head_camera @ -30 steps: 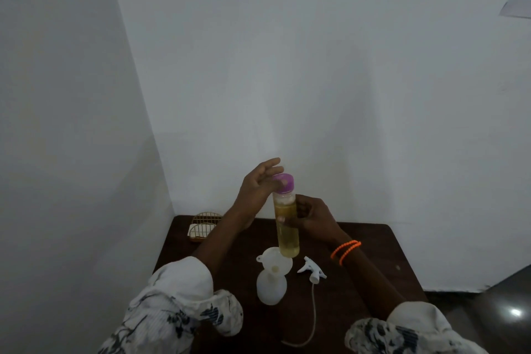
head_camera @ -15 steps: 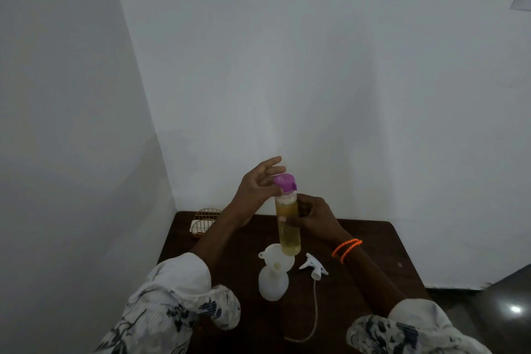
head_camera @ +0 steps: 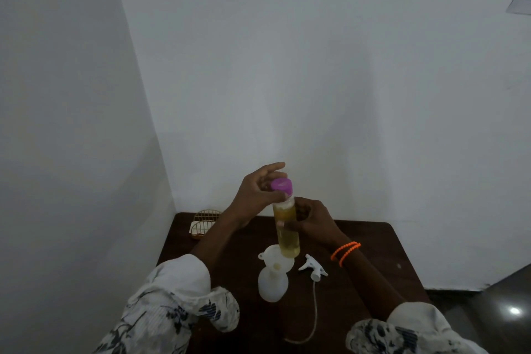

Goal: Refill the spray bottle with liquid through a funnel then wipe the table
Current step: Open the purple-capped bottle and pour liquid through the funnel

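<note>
The left hand (head_camera: 258,195) pinches the purple cap (head_camera: 282,184) of a clear refill bottle (head_camera: 286,227) with thumb and fingertips, its other fingers spread toward 1 o'clock. That bottle stands nearly upright in the air, mostly full of yellow liquid, with the cap tipped toward 11 o'clock. At 9 o'clock from the left wrist, a gold wire rack (head_camera: 204,220) sits in the far left corner of the dark brown surface (head_camera: 373,253). Directly below the bottle's base, at 6 o'clock, a white funnel (head_camera: 274,260) sits in the neck of the translucent white spray bottle (head_camera: 272,284), which stands upright on the surface. The right hand (head_camera: 313,221) grips the refill bottle's middle, fingers curled round it from 3 o'clock. At 3 o'clock from the funnel, the white trigger sprayer head (head_camera: 313,267) lies on the surface, its dip tube (head_camera: 315,313) trailing toward 6 o'clock. 2 orange bead bracelets (head_camera: 344,251) circle the right wrist.
</note>
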`<state>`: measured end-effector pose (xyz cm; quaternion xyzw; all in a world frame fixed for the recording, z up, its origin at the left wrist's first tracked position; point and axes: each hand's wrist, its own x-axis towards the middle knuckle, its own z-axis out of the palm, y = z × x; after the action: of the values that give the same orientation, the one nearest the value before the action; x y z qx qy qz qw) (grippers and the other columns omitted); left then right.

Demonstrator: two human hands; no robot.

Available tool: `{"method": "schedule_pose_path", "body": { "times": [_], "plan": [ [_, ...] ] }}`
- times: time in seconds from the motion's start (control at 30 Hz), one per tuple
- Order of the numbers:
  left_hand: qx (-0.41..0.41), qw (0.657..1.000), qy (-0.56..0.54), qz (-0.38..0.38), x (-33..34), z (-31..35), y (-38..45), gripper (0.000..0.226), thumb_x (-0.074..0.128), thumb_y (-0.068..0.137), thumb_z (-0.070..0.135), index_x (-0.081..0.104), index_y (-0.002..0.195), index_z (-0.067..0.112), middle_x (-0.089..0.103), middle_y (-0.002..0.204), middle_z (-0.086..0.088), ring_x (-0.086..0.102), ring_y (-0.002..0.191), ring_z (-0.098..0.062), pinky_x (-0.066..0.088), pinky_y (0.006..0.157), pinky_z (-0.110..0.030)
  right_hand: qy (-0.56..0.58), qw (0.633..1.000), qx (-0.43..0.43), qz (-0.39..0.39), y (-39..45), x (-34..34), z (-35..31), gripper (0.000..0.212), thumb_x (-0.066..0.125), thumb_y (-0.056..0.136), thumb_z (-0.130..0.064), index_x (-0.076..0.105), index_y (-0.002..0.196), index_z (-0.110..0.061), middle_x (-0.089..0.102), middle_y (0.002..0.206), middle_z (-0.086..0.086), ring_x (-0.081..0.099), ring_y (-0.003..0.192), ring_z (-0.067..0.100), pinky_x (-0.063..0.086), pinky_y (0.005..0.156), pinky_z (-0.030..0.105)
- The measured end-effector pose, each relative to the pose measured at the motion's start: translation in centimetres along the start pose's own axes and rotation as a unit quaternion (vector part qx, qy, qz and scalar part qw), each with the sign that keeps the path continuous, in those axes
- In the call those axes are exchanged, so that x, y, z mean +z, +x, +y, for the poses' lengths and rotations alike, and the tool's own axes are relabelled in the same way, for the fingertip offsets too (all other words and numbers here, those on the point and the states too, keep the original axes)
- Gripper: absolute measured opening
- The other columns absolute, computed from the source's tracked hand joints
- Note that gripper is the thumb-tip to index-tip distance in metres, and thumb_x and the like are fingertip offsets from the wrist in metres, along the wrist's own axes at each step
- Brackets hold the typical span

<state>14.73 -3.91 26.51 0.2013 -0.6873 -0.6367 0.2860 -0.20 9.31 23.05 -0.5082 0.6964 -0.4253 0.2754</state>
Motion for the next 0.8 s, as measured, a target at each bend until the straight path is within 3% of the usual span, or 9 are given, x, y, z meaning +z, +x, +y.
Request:
{"method": "schedule_pose_path", "body": {
  "times": [0.13, 0.3, 0.47, 0.57, 0.67, 0.8],
  "plan": [
    [0.016, 0.998, 0.046, 0.032, 0.32, 0.05, 0.4, 0.073, 0.09, 0.074, 0.023, 0.058, 0.139, 0.027, 0.062, 0.118, 0.0, 0.064, 0.105, -0.019, 0.059, 0.083, -0.025, 0.0, 1.0, 0.001, 0.002, -0.19, 0.0, -0.07, 0.044, 0.087, 0.075, -0.028, 0.071, 0.116, -0.019, 0.077, 0.105, -0.001, 0.073, 0.099, 0.011, 0.06, 0.091, 0.041],
    [0.013, 1.0, -0.011, -0.004, -0.01, 0.23, 0.36, 0.082, 0.083, 0.074, 0.01, 0.05, 0.147, 0.025, 0.061, 0.137, -0.003, 0.064, 0.12, -0.017, 0.057, 0.097, -0.034, 0.005, 1.0, 0.006, 0.004, -0.12, -0.24, -0.07, 0.048, 0.087, 0.073, -0.03, 0.07, 0.117, -0.019, 0.077, 0.105, -0.001, 0.074, 0.099, 0.013, 0.06, 0.091, 0.044],
    [0.025, 0.998, 0.037, 0.034, 0.2, 0.18, 0.61, 0.08, 0.091, 0.072, 0.017, 0.055, 0.143, 0.024, 0.065, 0.114, -0.002, 0.065, 0.103, -0.02, 0.061, 0.086, -0.033, 0.002, 1.0, 0.005, 0.002, 0.0, -0.26, -0.17, 0.046, 0.088, 0.074, -0.025, 0.07, 0.116, -0.02, 0.077, 0.106, -0.002, 0.073, 0.099, 0.01, 0.06, 0.092, 0.04],
    [0.018, 0.999, 0.03, 0.01, 0.28, 0.29, 0.68, 0.077, 0.085, 0.078, 0.014, 0.051, 0.146, 0.025, 0.061, 0.123, -0.001, 0.061, 0.111, -0.019, 0.059, 0.086, -0.028, 0.008, 1.0, 0.007, 0.001, 0.05, -0.18, -0.18, 0.045, 0.087, 0.074, -0.024, 0.071, 0.116, -0.018, 0.077, 0.106, -0.002, 0.073, 0.099, 0.011, 0.06, 0.092, 0.041],
    [0.014, 1.0, -0.011, -0.022, 0.08, 0.31, 0.56, 0.077, 0.077, 0.075, 0.009, 0.05, 0.146, 0.024, 0.063, 0.134, -0.002, 0.062, 0.121, -0.02, 0.058, 0.094, -0.033, 0.017, 1.0, 0.008, 0.006, 0.12, -0.2, -0.18, 0.044, 0.088, 0.074, -0.025, 0.071, 0.114, -0.017, 0.078, 0.104, 0.0, 0.074, 0.098, 0.013, 0.06, 0.091, 0.043],
    [0.02, 0.999, 0.019, 0.02, 0.14, 0.23, 0.68, 0.076, 0.09, 0.071, 0.015, 0.058, 0.139, 0.026, 0.07, 0.115, 0.0, 0.068, 0.108, -0.023, 0.06, 0.088, -0.033, 0.017, 1.0, 0.006, 0.003, 0.16, -0.14, -0.28, 0.044, 0.088, 0.074, -0.023, 0.071, 0.115, -0.018, 0.078, 0.104, -0.002, 0.074, 0.098, 0.011, 0.06, 0.092, 0.041]
  ]
}}
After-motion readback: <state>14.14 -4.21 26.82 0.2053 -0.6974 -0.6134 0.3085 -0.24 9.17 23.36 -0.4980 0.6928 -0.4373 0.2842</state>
